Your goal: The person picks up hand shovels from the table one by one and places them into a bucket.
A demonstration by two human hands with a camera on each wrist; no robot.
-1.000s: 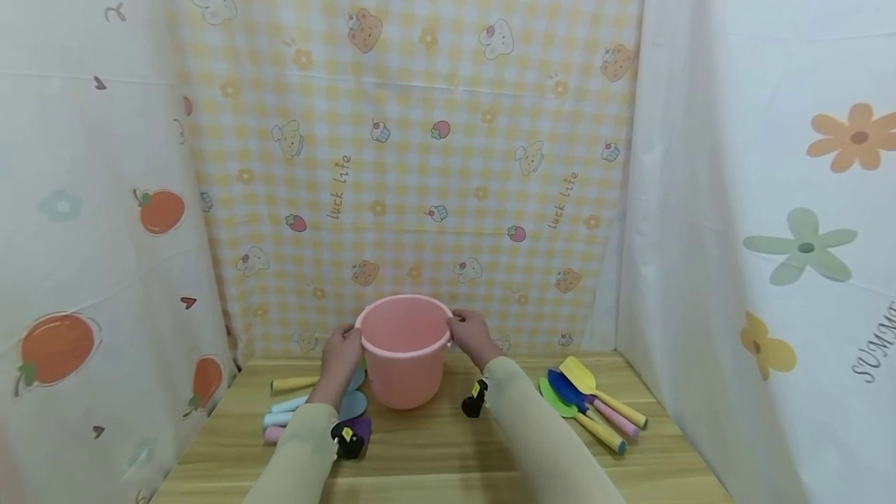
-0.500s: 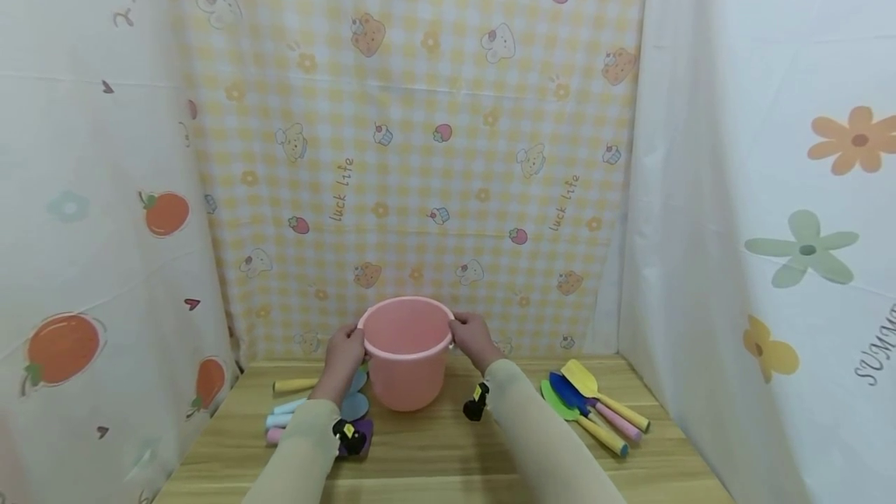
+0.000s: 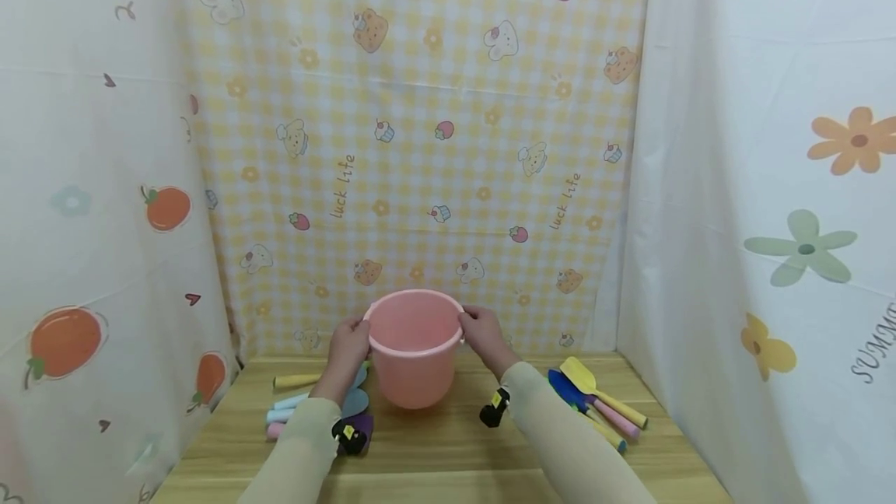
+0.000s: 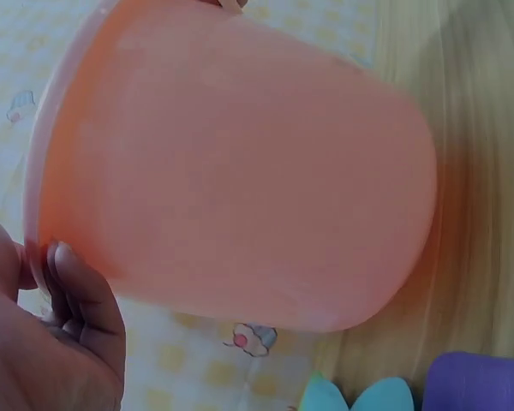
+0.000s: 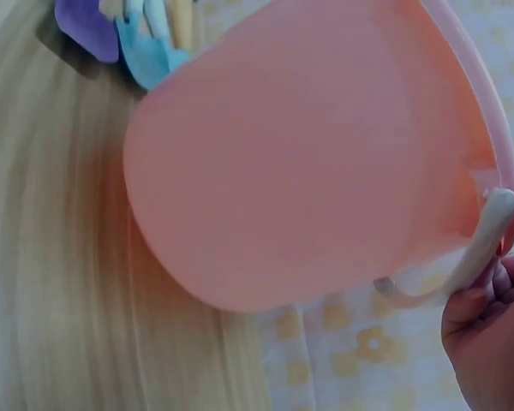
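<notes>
bucket (image 3: pixel 414 348) lifted, scoops (image 3: pixel 595 403) beside

bucket (image 3: pixel 414 348) between both hands, shovels (image 3: pixel 595 403) to its right, other tools (image 3: pixel 297 403) left, on table (image 3: pixel 434 457).

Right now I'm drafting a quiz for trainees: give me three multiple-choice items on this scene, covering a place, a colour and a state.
1. Where do the toy shovels with the yellow blade lie? A left of the bucket B right of the bucket C inside it
2. What colour is the bucket? A pink B green C blue
3. How is the bucket held? A by one hand B by neither C by both hands at the rim

B: shovels lie to its right.
A: bucket is pink.
C: left hand and right hand grip the rim.
</notes>
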